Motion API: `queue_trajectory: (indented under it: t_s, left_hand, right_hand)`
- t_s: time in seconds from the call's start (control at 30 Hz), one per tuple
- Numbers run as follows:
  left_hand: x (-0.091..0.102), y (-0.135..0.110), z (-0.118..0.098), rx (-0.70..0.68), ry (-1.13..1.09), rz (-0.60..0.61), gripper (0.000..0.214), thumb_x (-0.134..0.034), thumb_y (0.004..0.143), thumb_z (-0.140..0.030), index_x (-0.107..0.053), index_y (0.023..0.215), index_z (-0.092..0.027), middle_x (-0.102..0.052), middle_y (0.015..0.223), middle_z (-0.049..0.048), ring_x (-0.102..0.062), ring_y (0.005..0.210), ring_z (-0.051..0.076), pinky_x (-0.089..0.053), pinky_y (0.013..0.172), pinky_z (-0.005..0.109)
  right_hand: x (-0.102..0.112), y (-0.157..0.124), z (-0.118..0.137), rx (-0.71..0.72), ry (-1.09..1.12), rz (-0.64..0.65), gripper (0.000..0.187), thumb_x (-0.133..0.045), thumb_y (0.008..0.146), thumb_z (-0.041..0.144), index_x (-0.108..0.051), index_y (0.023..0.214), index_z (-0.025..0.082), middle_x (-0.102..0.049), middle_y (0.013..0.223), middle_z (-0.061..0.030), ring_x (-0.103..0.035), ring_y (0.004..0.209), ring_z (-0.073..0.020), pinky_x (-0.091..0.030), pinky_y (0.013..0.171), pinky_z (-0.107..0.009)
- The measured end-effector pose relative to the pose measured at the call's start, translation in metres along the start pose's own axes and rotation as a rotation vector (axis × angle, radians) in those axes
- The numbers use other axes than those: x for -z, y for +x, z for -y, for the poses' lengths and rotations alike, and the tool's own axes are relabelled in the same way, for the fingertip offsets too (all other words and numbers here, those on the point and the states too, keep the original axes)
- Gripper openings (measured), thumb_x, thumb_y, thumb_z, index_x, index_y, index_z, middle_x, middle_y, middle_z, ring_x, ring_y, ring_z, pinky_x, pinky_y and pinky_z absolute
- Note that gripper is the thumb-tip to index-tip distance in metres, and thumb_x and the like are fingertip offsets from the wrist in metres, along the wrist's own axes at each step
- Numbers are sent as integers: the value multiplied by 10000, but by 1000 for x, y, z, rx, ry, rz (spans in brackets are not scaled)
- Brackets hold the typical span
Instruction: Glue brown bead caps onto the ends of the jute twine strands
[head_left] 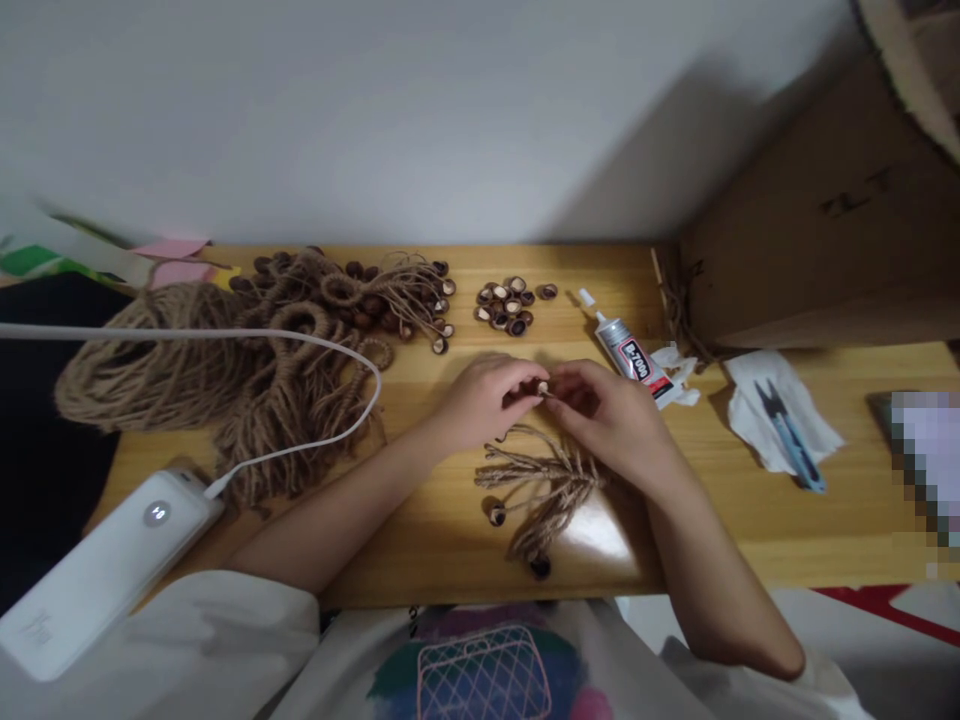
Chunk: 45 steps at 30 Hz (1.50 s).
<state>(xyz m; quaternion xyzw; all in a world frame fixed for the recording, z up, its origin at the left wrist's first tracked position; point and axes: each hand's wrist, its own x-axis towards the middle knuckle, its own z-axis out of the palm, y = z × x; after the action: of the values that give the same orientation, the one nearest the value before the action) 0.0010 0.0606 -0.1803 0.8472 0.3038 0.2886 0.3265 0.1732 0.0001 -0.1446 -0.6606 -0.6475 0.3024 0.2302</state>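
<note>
My left hand point(491, 398) pinches a small brown nut shell piece point(543, 388) with a pale inside, between thumb and forefinger. My right hand point(611, 415) is closed against it from the other side, its fingertips on what looks like the end of a jute cord; the fingers partly hide it. Below both hands, a bundle of knotted jute cords point(559, 482) lies on the table. Some of its strands end in dark shell pieces, one shell point(496, 513) at the left and another shell point(539, 566) near the table's front edge.
Loose nut shell pieces point(514, 300) lie beyond my hands, with a glue tube point(634, 358) to their right. Thread snips point(791, 435) rest on a tissue point(742, 400). Jute rope point(172, 355) fills the left; a cable runs to a white power bank point(112, 570). A cardboard box point(817, 220) stands right.
</note>
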Motion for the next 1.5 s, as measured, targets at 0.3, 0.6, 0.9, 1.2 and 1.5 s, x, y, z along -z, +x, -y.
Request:
queue_trajectory:
  t_s: [0.3,0.6,0.9,1.2,1.5]
  left_hand:
    - [-1,0,0,-5,-30,-18,215,-673,765,-79,-646,963,-158,-695,842,24,-619,749,142,-497,731,295]
    - [-1,-1,0,14,-37,-13,205,-677,769,-97,-643,960,-162,-683,821,21,-611,725,137,-492,715,285]
    - [-2,-1,1,-7,-36,-29,199,-670,769,-85,-644,956,-150,-679,805,25,-603,715,140,-490,698,286]
    - [-2,-1,2,-13,-31,-15,214,-665,773,-82,-648,973,-157,-698,850,35,-621,752,149,-502,742,310]
    - [-2,0,2,-31,-23,-22,208,-675,764,-67,-651,956,-145,-698,828,30,-622,748,147,-493,736,297]
  right_hand:
    - [-3,1,3,-6,-133,42,168,-596,788,197,-659,942,184,-689,786,-16,-612,677,-159,-416,599,-243]
    - [-3,1,4,-2,-156,63,187,-569,821,191,-664,982,183,-702,871,-30,-639,771,-183,-435,661,-260]
    - [-4,-1,6,8,-192,69,184,-556,839,215,-659,988,182,-699,864,-44,-638,767,-195,-429,664,-267]
    - [-3,-1,9,3,-238,79,183,-561,839,191,-661,991,170,-702,889,-52,-638,770,-196,-407,657,-264]
    - [-3,-3,14,-84,-265,69,201,-573,845,195,-673,1019,185,-713,912,-44,-654,799,-196,-412,658,-254]
